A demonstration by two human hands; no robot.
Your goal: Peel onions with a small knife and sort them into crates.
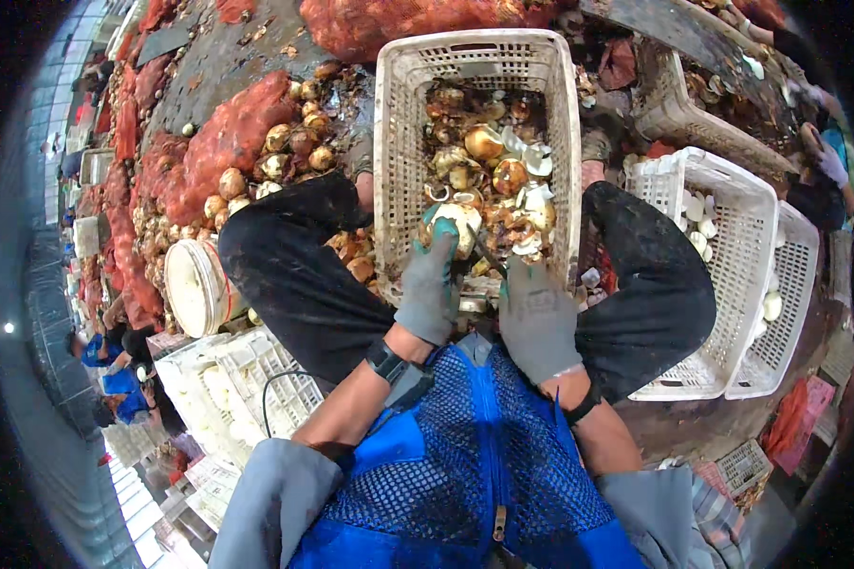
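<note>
My left hand [431, 282], in a grey glove with green-stained fingertips, is closed around a pale, partly peeled onion [465, 230] above the near end of a white plastic crate [383, 156]. Close by on the right, my right hand [539, 313], also gloved in grey, is curled round a knife; its thin dark blade [488, 256] points toward the onion, and the handle is hidden in the fist. Inside the crate lie brown-skinned onions [484, 142], pale peeled pieces and loose wet skins. The crate stands between my bent knees.
Red mesh sacks [242, 128] and loose onions [232, 183] lie at the left, beside a white bucket [197, 287]. White crates [707, 275] holding peeled onions stand at the right, another crate [242, 379] at the near left. Other people work at both far sides.
</note>
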